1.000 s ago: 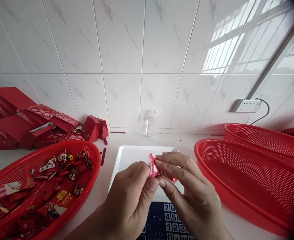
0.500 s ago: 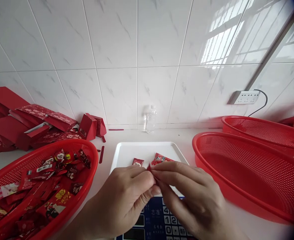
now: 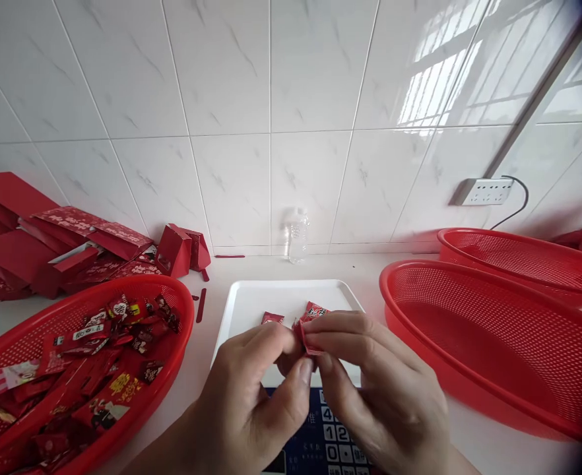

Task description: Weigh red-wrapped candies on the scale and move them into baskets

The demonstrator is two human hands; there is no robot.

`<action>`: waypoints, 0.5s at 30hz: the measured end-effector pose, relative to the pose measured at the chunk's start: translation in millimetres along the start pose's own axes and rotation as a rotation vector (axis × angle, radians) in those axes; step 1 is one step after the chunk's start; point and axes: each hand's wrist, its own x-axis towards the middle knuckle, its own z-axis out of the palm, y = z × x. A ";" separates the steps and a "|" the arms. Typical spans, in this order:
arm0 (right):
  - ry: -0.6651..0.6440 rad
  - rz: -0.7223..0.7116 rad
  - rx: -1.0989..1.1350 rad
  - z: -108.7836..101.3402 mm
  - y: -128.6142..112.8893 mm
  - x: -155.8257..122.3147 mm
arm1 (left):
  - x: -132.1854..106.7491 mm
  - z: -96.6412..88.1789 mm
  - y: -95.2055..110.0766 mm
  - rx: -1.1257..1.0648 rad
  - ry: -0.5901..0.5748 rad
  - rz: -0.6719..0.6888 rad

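Note:
Above the scale, my left hand [image 3: 258, 389] and my right hand [image 3: 383, 382] meet at a small red packet [image 3: 307, 338]. Both pinch it between thumb and fingers; its exact kind is partly hidden by them. Behind the fingers lies the white tray [image 3: 244, 305] of a digital scale, with a dark red sachet [image 3: 272, 318] and a brighter red sachet [image 3: 315, 310] resting on it. The scale's blue keypad panel [image 3: 315, 422] shows between my wrists, partly covered.
On the left, a red basket [image 3: 172, 290] holds many wrapped snacks. Folded red boxes [image 3: 73, 244] lie behind it. Two red baskets, a near one [image 3: 469, 349] and a far one [image 3: 518, 247], stand right. A clear bottle [image 3: 299, 237] stands by the tiled wall beside a power socket [image 3: 484, 192].
My left thumb has come away from its curled position and opened outward, showing more of the red packet. The right fingers have shifted slightly left and up, covering more of the brighter sachet.

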 end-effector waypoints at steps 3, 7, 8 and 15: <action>-0.031 -0.030 -0.104 0.8 2.6 -1.0 | -1.1 -1.6 0.8 0.127 0.025 0.071; -0.047 -0.005 -0.186 1.8 2.0 -1.9 | 0.4 -4.1 0.4 0.323 0.001 0.189; -0.069 0.000 -0.207 2.2 1.2 -2.3 | 0.9 -4.3 0.2 0.320 -0.012 0.188; -0.160 -0.025 -0.225 1.3 -3.8 -4.3 | 1.1 -5.8 5.1 0.114 -0.108 0.092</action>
